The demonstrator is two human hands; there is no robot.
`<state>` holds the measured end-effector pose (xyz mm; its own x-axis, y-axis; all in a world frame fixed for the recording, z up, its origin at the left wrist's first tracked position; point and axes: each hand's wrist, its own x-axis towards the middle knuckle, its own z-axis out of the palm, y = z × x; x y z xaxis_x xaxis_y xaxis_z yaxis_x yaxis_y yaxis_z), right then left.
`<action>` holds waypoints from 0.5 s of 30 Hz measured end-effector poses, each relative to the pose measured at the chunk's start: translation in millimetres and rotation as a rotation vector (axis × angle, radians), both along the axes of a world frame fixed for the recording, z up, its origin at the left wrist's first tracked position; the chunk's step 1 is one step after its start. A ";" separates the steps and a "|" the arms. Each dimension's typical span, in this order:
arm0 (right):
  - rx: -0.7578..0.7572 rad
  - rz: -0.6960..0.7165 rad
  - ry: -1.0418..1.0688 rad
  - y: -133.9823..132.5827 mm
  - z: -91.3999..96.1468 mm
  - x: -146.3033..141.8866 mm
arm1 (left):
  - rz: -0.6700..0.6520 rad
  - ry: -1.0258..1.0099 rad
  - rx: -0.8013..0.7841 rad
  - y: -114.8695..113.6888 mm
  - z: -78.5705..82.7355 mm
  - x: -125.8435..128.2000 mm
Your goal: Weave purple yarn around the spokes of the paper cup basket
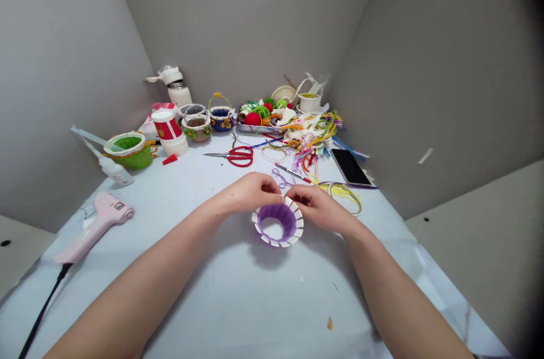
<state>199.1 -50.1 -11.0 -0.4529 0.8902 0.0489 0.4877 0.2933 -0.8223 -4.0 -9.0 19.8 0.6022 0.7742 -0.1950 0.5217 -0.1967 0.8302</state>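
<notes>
A purple cup (290,222), its white rim (299,223) slitted, opens camera-ward.

cup (289,223): purple, white-rimmed | scissors (232,156): red-handled | glue gun (97,229): pink | phone (351,166): black-faced

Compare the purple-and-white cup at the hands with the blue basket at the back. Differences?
Rim: the purple-and-white cup has white tabs split by slits; the blue basket has no such tabs.
Handle: the blue basket has an arched one; the purple-and-white cup shows none.
Place: the left hand grips the purple-and-white cup's rim; the blue basket stands untouched.
Shared: both round, open-topped.
</notes>
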 end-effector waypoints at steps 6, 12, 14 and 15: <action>0.044 -0.069 0.011 2.7 -1.7 2.9 | 0.140 -0.002 0.071 2.4 -3.8 -1.9; 0.050 -0.058 0.021 3.6 -3.8 2.9 | 0.127 -0.024 0.047 4.4 -9.5 -1.1; 0.045 -0.044 0.018 3.3 -3.2 2.3 | 0.140 -0.062 0.002 4.5 -13.5 1.5; 0.046 -0.047 0.013 3.2 -2.7 2.4 | 0.148 -0.073 -0.014 4.7 -15.5 2.7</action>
